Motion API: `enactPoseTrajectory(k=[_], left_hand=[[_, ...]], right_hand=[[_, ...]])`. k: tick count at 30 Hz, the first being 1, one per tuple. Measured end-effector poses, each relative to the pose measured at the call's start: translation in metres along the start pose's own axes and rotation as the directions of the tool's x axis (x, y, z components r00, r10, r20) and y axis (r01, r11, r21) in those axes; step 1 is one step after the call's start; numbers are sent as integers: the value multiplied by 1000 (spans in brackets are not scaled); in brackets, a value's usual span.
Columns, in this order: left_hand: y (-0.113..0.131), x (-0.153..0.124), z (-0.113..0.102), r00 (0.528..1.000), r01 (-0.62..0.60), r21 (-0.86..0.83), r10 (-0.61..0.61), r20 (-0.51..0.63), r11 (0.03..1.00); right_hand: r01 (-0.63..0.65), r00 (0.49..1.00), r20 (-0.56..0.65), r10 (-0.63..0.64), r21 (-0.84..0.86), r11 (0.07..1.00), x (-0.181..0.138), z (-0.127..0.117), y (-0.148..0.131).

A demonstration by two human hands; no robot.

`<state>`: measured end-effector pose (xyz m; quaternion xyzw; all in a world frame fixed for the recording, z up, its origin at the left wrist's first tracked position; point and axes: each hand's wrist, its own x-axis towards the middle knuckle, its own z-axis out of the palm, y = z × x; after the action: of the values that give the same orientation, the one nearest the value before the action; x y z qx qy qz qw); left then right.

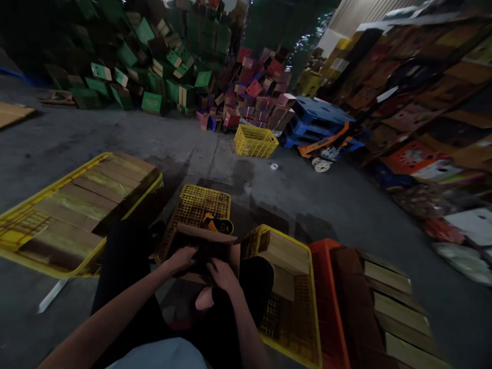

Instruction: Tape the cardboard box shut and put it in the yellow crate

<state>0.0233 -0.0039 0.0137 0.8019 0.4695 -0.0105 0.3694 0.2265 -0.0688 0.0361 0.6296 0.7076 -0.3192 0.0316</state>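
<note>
I sit low over a concrete floor, and both hands work on a small brown cardboard box (205, 241) in front of my knees. My left hand (180, 259) grips its left side with curled fingers. My right hand (222, 274) presses on its near right part, fingers closed on the cardboard. The box rests against an upturned yellow plastic crate (200, 202), where a yellow and black object (217, 223) lies just behind the box.
A yellow crate (57, 215) of flat brown cardboard lies at left. Another yellow crate (292, 297) and an orange crate (326, 287) with cardboard stand at right. Farther off are a yellow basket (255, 141), blue pallets (319, 115), and heaps of green and red boxes.
</note>
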Motion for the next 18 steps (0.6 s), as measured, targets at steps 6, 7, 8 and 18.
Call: enactPoseTrajectory(k=[6, 7, 8, 18], left_hand=[[-27, -67, -7, 832, -28, -251, -117, -542, 968], [-29, -75, -6, 773, 1, -269, -172, -610, 963], [-31, -79, -3, 729, 37, -291, -225, -647, 956], [-67, -48, 47, 675, 131, -560, -487, -555, 818]], right_hand=[[-80, 667, -703, 247, 262, 962, -52, 14, 29], [-88, 658, -691, 298, 322, 943, -54, 21, 31], [-93, 667, -655, 355, 399, 912, -53, 29, 32], [54, 660, -387, 644, 879, 473, -17, 61, 47]])
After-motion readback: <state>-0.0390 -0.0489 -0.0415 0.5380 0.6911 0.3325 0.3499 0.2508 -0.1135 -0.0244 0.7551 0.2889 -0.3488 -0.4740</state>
